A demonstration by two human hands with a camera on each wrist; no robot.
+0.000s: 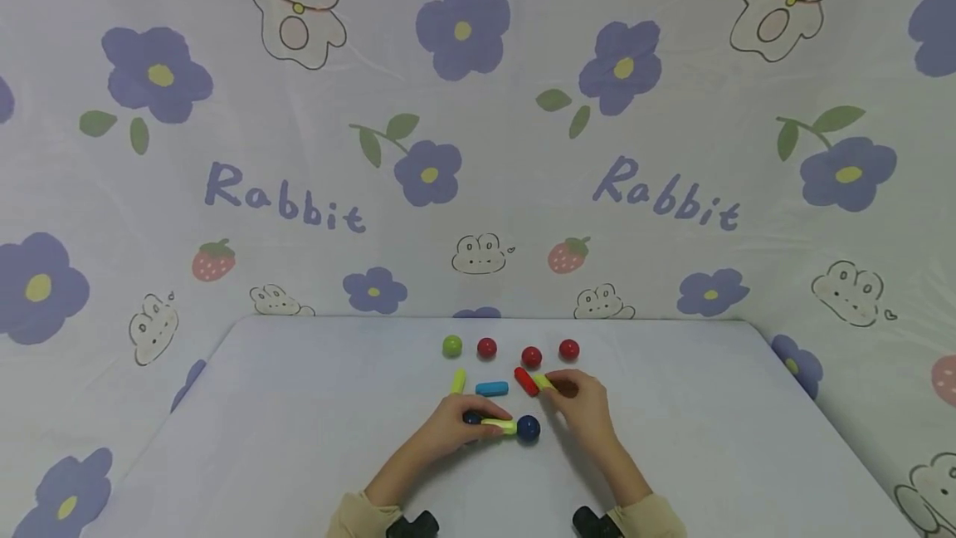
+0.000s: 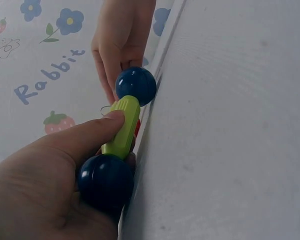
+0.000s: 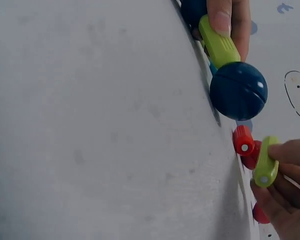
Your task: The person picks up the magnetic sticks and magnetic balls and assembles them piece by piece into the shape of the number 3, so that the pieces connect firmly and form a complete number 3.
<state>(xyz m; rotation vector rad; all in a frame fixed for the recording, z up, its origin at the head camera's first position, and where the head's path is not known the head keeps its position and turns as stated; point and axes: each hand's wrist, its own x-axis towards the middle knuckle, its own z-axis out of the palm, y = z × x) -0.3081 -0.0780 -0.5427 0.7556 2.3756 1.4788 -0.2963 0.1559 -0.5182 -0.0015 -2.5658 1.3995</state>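
My left hand (image 1: 454,425) pinches a yellow-green building rod (image 2: 122,131) between thumb and fingers. A dark blue ball (image 2: 136,86) sits on its far end, and another dark blue ball (image 2: 106,181) sits on the end close to the palm. Between the right hand's (image 1: 585,407) thumb and fingertips is a second yellow-green rod (image 3: 266,162), with a small pale disc on its end. A red rod (image 1: 526,381) lies just left of that hand's fingertips. Beyond the left hand lie a blue rod (image 1: 491,388) and another yellow-green rod (image 1: 458,381).
Farther back on the white table (image 1: 672,430) stands a row of balls: a green ball (image 1: 451,346), then a red ball (image 1: 487,348), a second red ball (image 1: 531,357) and a third red ball (image 1: 569,349). A patterned cloth (image 1: 478,123) hangs behind the table's far edge.
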